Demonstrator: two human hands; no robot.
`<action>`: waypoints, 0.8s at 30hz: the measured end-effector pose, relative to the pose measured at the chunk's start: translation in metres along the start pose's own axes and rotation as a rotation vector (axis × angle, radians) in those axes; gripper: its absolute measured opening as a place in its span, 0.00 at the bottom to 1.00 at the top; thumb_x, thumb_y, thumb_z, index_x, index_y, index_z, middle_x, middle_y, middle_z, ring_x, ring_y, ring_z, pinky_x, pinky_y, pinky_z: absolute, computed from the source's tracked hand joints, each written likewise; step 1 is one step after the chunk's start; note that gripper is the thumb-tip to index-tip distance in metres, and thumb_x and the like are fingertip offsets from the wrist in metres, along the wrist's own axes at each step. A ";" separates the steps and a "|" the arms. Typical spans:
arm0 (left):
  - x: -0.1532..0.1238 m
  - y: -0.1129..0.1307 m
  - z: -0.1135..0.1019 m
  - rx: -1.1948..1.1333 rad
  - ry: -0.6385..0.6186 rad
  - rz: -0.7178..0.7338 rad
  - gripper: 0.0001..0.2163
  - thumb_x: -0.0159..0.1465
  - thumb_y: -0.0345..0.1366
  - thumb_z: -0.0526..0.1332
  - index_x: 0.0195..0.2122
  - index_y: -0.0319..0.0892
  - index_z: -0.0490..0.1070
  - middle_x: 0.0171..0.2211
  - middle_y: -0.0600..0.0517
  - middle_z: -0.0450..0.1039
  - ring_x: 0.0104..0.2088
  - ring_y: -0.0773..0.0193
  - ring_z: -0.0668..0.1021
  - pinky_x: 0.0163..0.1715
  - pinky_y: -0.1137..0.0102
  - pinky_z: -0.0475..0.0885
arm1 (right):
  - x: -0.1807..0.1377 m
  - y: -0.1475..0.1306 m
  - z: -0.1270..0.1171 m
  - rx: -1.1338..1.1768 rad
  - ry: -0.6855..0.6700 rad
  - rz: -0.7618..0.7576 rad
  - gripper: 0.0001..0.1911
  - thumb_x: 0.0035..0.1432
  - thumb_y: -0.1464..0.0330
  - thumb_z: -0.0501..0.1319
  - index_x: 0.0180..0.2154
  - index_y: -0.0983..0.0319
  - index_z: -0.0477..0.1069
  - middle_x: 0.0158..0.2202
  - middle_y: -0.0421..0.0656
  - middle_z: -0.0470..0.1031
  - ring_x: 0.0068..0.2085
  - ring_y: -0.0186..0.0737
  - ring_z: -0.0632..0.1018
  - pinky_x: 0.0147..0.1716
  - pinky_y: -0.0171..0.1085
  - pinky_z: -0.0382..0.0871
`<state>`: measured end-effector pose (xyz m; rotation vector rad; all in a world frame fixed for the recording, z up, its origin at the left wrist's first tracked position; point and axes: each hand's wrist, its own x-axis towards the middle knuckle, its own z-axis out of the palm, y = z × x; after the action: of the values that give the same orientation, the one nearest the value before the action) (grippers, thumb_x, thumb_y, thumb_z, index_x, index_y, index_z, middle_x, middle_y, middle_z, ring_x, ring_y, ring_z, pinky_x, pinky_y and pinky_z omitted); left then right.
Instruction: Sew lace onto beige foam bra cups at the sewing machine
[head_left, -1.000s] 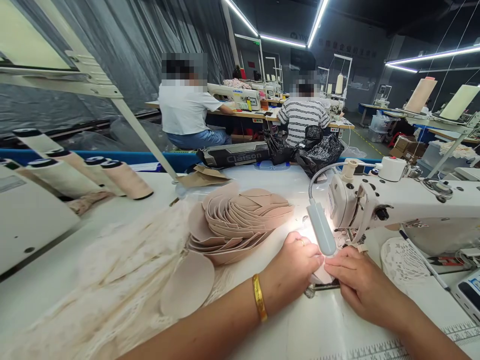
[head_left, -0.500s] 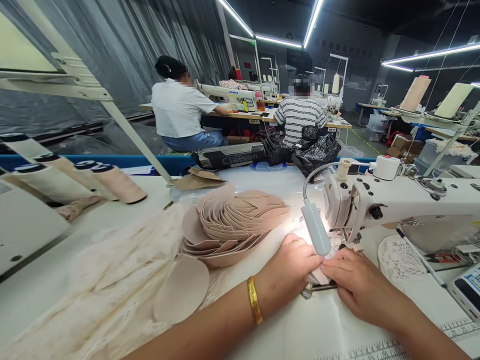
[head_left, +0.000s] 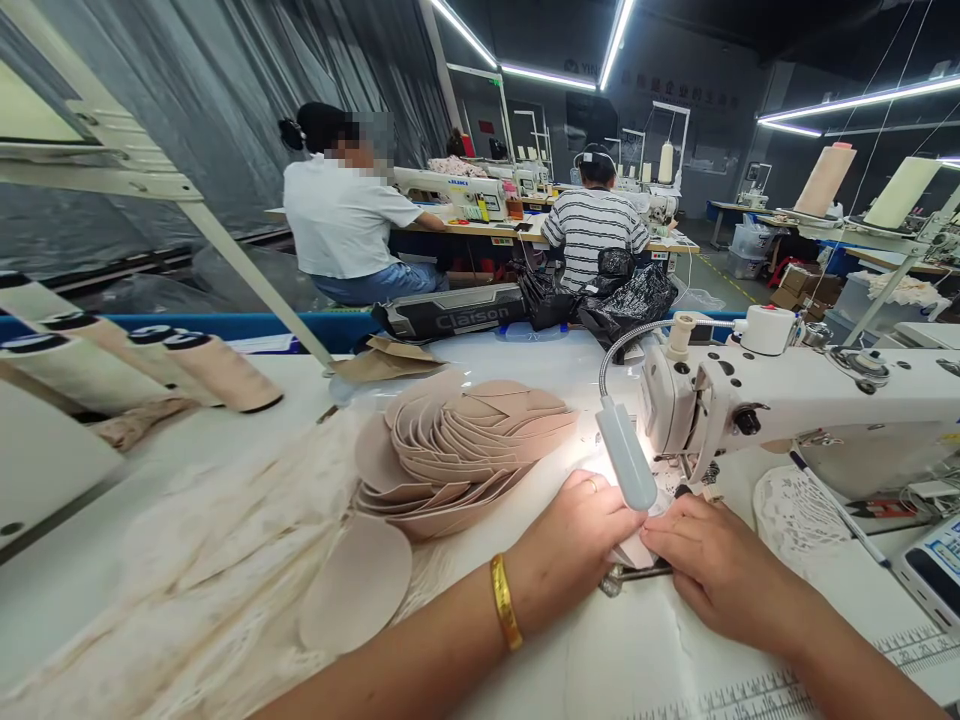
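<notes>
Under the lamp, I am pinching a pale fabric piece.
My left hand and right hand are both clamping it, the stacked cups lying just left.

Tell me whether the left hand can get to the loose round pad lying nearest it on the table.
Probably yes. The left hand rests on fabric by the needle, and the round pad lies beside that forearm with nothing between them.

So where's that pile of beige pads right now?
The beige pads sit fanned out mid-table, just left of the left hand and the sewing machine.
</notes>
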<state>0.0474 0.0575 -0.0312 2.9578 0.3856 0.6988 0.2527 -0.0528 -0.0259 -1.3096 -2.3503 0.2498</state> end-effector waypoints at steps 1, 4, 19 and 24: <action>0.000 0.000 0.000 0.007 0.010 0.007 0.12 0.57 0.20 0.57 0.35 0.43 0.71 0.33 0.55 0.75 0.33 0.62 0.74 0.38 0.65 0.63 | 0.000 0.000 0.000 -0.007 -0.003 0.000 0.23 0.56 0.84 0.54 0.49 0.59 0.70 0.44 0.43 0.79 0.44 0.46 0.72 0.40 0.42 0.64; 0.001 -0.001 0.001 0.026 0.026 0.020 0.10 0.58 0.20 0.57 0.34 0.44 0.71 0.32 0.55 0.74 0.33 0.62 0.75 0.36 0.64 0.64 | 0.001 0.000 -0.001 -0.021 -0.012 -0.003 0.22 0.56 0.84 0.54 0.47 0.59 0.70 0.43 0.43 0.79 0.43 0.46 0.72 0.40 0.42 0.64; -0.001 -0.002 0.004 0.056 0.070 0.034 0.09 0.66 0.25 0.57 0.29 0.43 0.70 0.28 0.54 0.70 0.30 0.64 0.72 0.38 0.66 0.65 | 0.000 0.003 0.000 -0.056 -0.002 -0.030 0.20 0.62 0.82 0.55 0.50 0.57 0.73 0.43 0.45 0.80 0.44 0.46 0.75 0.42 0.42 0.68; -0.001 -0.002 0.005 0.069 0.049 0.033 0.09 0.65 0.25 0.58 0.28 0.42 0.68 0.28 0.54 0.71 0.29 0.64 0.72 0.38 0.65 0.64 | 0.001 0.002 -0.001 -0.064 -0.001 -0.025 0.21 0.63 0.81 0.54 0.51 0.57 0.74 0.43 0.45 0.81 0.43 0.46 0.75 0.42 0.43 0.69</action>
<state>0.0483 0.0589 -0.0360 3.0233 0.3733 0.7788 0.2540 -0.0513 -0.0255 -1.3079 -2.3920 0.1692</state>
